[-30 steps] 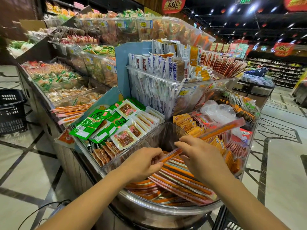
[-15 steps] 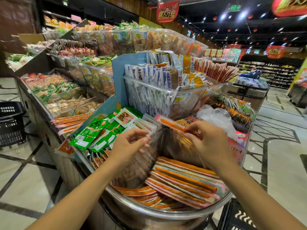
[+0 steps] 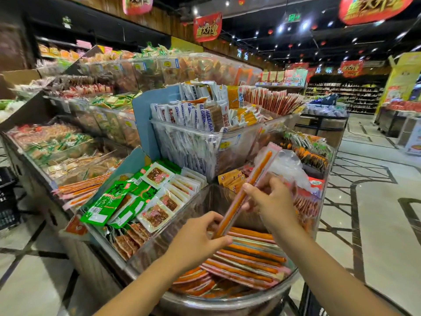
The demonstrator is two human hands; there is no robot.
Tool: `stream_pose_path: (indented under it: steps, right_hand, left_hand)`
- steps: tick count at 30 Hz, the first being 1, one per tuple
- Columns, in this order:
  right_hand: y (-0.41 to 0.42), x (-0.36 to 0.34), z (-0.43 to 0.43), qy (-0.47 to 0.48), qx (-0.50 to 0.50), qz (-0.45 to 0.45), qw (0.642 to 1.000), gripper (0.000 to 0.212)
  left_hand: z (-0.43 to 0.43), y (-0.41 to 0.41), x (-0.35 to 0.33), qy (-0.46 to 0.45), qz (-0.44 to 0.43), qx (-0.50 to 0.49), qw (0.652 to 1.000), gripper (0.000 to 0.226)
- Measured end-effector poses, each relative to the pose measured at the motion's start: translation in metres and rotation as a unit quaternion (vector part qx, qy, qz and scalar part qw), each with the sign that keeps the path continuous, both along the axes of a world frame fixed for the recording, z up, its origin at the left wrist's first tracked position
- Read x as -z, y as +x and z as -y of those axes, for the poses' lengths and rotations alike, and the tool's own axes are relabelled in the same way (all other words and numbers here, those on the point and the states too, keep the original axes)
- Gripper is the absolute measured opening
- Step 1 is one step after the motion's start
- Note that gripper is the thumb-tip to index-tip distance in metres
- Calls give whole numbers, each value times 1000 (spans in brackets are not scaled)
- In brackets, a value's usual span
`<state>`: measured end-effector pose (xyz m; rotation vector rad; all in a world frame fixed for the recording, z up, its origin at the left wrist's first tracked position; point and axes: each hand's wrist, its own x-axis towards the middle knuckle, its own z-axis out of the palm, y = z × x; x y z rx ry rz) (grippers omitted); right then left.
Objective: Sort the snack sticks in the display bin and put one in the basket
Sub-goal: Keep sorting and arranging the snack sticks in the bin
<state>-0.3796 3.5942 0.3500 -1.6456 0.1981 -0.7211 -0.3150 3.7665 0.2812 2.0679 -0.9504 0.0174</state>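
Snack stick, long, thin and sealed in film, is held slanting above the display bin. Right hand pinches its middle; left hand pinches its lower end. It looks light, bendy and slick, so a grip near mid-length seems best.
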Motion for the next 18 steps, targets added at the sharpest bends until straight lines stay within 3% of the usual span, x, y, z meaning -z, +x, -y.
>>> stream_pose_path:
  steps: [5, 11, 18]
  right_hand:
    - [-3, 16, 16, -51, 54, -36, 997, 25]
    - [-20, 24, 41, -191, 122, -6, 974, 31]
    - [-26, 57, 57, -406, 138, -73, 900, 16]
  left_hand:
    - [7, 12, 10, 124, 168, -33, 977, 15]
    - [12, 30, 25, 196, 206, -36, 958, 10]
    - [34, 49, 28, 248, 238, -100, 934, 15]
